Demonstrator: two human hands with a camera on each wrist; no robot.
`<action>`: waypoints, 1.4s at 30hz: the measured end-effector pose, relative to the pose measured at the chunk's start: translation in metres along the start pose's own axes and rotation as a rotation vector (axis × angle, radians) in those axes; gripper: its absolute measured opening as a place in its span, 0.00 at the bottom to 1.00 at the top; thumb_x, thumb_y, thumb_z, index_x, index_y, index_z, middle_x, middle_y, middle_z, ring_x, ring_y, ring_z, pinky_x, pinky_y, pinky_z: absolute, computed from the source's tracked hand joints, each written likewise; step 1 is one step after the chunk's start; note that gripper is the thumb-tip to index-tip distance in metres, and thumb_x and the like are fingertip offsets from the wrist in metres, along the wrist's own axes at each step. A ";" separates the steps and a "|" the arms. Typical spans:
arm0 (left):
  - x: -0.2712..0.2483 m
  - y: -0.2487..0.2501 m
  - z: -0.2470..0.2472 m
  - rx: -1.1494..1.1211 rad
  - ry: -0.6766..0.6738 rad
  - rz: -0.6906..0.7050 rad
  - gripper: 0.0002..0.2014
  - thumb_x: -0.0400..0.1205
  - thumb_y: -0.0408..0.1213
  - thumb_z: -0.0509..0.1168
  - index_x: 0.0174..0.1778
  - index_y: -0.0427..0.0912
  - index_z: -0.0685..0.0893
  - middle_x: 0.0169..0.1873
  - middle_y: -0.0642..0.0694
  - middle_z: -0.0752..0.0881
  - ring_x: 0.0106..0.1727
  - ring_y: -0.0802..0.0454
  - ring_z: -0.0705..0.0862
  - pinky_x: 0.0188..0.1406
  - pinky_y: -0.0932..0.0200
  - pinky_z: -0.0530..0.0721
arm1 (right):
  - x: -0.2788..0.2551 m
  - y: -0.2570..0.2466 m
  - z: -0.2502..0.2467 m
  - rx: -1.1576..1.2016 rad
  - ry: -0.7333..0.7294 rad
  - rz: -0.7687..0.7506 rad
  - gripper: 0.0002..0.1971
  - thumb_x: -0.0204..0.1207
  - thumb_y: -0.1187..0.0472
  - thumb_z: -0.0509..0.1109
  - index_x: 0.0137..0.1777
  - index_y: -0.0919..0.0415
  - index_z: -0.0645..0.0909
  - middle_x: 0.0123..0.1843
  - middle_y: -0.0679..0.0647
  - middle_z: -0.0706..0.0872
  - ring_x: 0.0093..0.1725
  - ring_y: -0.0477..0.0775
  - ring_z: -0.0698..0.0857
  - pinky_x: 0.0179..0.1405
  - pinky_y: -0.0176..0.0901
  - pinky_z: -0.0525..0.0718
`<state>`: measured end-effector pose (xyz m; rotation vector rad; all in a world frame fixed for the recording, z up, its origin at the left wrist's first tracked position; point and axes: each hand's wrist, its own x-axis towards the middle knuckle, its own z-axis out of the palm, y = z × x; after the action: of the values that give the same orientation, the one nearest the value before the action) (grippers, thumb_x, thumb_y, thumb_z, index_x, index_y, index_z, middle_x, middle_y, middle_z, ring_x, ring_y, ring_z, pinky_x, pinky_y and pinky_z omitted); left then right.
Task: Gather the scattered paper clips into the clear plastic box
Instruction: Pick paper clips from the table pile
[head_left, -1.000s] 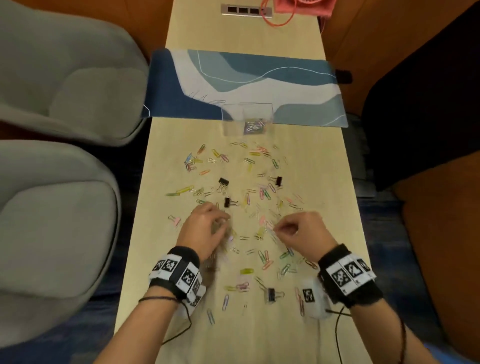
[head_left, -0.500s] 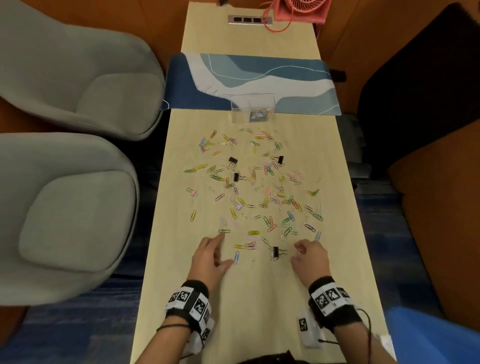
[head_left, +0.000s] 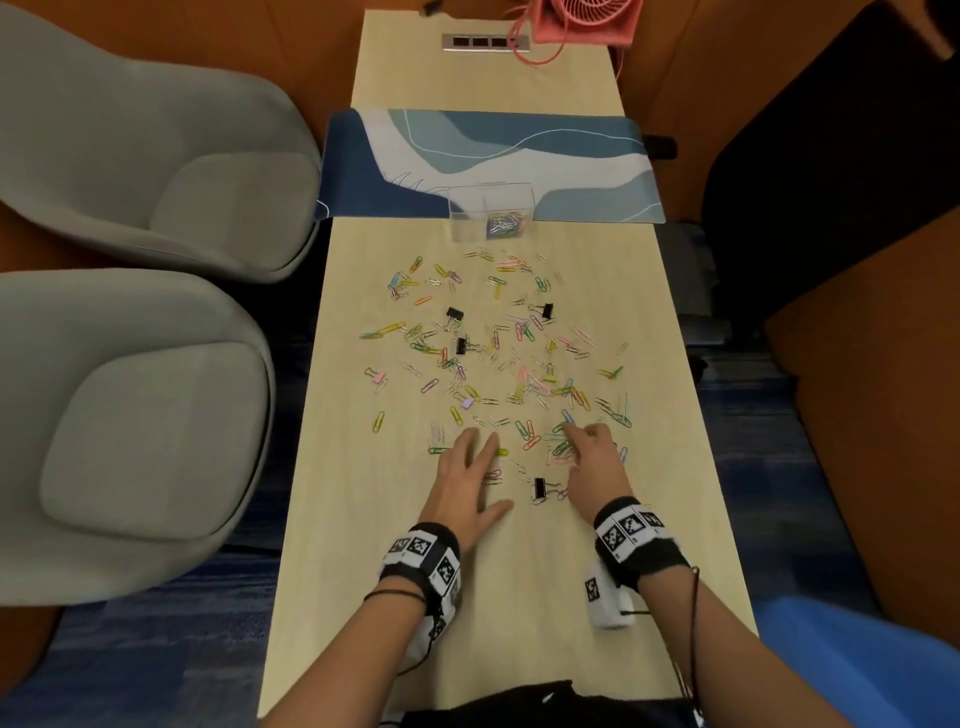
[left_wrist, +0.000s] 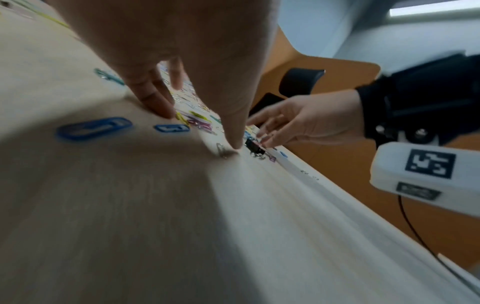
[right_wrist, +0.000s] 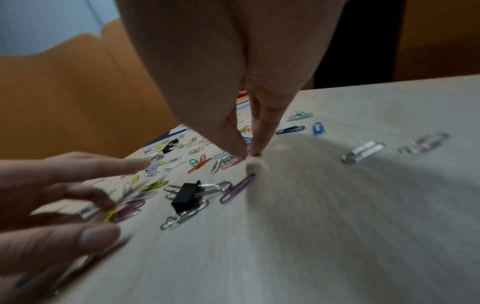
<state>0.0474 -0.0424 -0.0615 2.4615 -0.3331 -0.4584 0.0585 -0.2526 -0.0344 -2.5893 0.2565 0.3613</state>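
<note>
Several coloured paper clips (head_left: 519, 364) lie scattered over the middle of the wooden table (head_left: 519, 597). The clear plastic box (head_left: 491, 210) stands at the far end of the scatter and holds a small heap of clips. My left hand (head_left: 475, 457) lies flat on the nearest clips, its fingers (left_wrist: 158, 102) spread and pressing down. My right hand (head_left: 582, 441) rests its fingertips (right_wrist: 255, 148) on green and blue clips at the near right. A black binder clip (head_left: 540, 488) lies between the two hands, with a purple clip (right_wrist: 237, 188) beside it.
Three more black binder clips (head_left: 454, 314) sit among the clips. A blue patterned desk mat (head_left: 571, 166) lies behind the box. Beyond it are a socket strip (head_left: 485, 42) and a pink fan (head_left: 587, 21). Two grey chairs (head_left: 156, 415) stand to the left.
Both hands have slid forward from the near edge of the scatter onto the nearest clips. The left hand's fingers have spread flat. The head has drawn back since a second ago.
</note>
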 end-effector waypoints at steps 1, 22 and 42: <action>0.004 0.001 -0.001 0.071 -0.009 0.036 0.38 0.79 0.50 0.70 0.83 0.52 0.61 0.83 0.47 0.55 0.79 0.46 0.57 0.82 0.50 0.62 | 0.003 -0.001 -0.001 -0.072 -0.048 -0.046 0.38 0.68 0.81 0.62 0.79 0.57 0.67 0.75 0.61 0.65 0.70 0.60 0.74 0.66 0.42 0.77; 0.053 -0.007 -0.022 0.074 0.053 0.059 0.08 0.82 0.31 0.65 0.50 0.40 0.90 0.45 0.42 0.88 0.48 0.43 0.85 0.50 0.52 0.83 | 0.034 -0.031 -0.011 -0.553 -0.256 -0.311 0.09 0.78 0.72 0.60 0.51 0.65 0.81 0.47 0.59 0.83 0.46 0.61 0.83 0.41 0.47 0.79; 0.193 0.006 -0.139 -0.691 0.340 -0.146 0.05 0.75 0.35 0.77 0.46 0.43 0.92 0.38 0.48 0.92 0.38 0.56 0.88 0.46 0.58 0.89 | 0.136 -0.031 -0.103 0.752 -0.317 0.156 0.12 0.65 0.70 0.81 0.49 0.71 0.87 0.42 0.65 0.91 0.36 0.55 0.89 0.39 0.40 0.89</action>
<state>0.2771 -0.0401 -0.0003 1.8390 0.1356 -0.1626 0.2159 -0.2938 0.0251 -1.7531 0.3923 0.5903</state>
